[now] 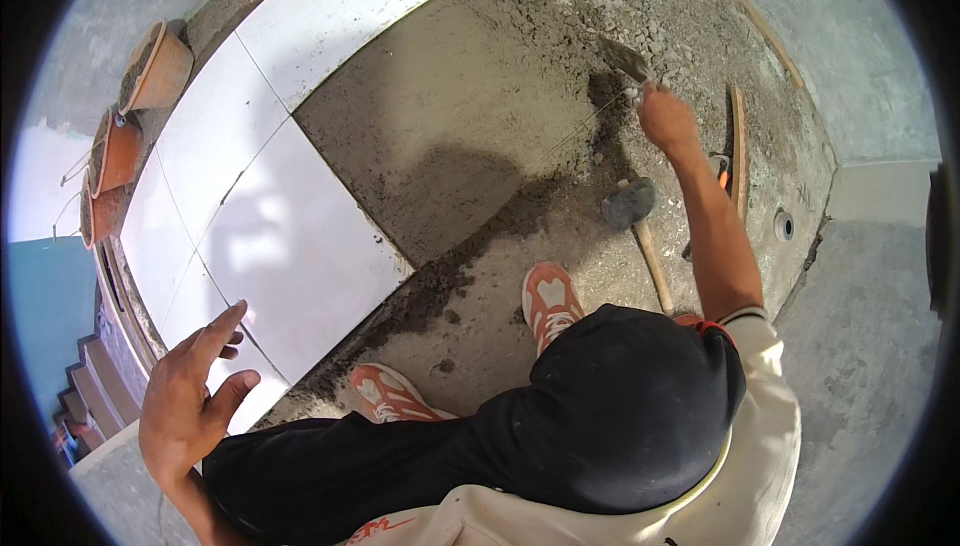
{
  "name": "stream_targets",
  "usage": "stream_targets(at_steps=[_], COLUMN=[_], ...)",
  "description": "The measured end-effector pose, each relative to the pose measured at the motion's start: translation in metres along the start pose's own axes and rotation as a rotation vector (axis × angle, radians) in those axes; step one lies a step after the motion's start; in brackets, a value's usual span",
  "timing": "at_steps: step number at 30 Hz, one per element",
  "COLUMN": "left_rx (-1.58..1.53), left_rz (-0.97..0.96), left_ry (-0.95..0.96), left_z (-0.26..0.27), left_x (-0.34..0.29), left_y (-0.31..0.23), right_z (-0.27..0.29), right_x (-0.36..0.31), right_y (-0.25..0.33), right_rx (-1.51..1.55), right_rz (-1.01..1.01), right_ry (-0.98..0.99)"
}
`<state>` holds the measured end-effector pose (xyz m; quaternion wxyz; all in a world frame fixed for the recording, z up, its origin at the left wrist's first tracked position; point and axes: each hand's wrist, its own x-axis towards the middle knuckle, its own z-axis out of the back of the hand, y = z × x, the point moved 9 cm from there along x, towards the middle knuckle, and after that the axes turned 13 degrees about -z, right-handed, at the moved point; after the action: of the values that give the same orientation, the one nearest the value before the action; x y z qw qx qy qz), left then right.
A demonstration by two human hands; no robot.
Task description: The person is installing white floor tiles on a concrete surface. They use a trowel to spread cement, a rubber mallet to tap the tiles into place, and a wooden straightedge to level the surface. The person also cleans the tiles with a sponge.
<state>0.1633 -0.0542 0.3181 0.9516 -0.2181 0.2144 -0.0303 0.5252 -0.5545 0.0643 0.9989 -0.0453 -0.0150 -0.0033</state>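
Observation:
My right hand (pixel 668 121) is closed around the handle of a trowel (pixel 625 59), its blade close to grey gravel (pixel 640 16) at the far right. A bed of smoothed wet mortar (pixel 450 86) lies to the left of the blade. My left hand (pixel 190 396) holds nothing, thumb and fingers apart, over the near edge of the white floor tiles (pixel 300 236). Whether it touches a tile I cannot tell. A mallet (pixel 628 204) with a dark head and wooden handle rests on the rough floor, below my right forearm.
Several orange buckets (pixel 157 71) line the left side, some holding dark material. On the right lie a wooden strip (pixel 738 151), an orange-handled tool (pixel 723 174) and a round pipe opening (pixel 784 226). Steps (pixel 105 381) descend at the lower left. Grey walls (pixel 860 46) stand around.

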Motion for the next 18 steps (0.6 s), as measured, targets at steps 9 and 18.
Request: stream_targets(at_steps=[9,18], left_rx=[-0.013,-0.003], left_rz=[0.035,0.009], left_ry=[0.004,-0.011], left_z=[0.002,0.005], left_x=[-0.004,-0.001], left_y=[0.004,0.003], right_z=[0.023,0.002], right_x=[-0.038,-0.094], right_y=[0.012,0.071], right_rx=[-0.258,-0.198], right_rz=[0.214,0.045], right_ry=[0.180,0.310])
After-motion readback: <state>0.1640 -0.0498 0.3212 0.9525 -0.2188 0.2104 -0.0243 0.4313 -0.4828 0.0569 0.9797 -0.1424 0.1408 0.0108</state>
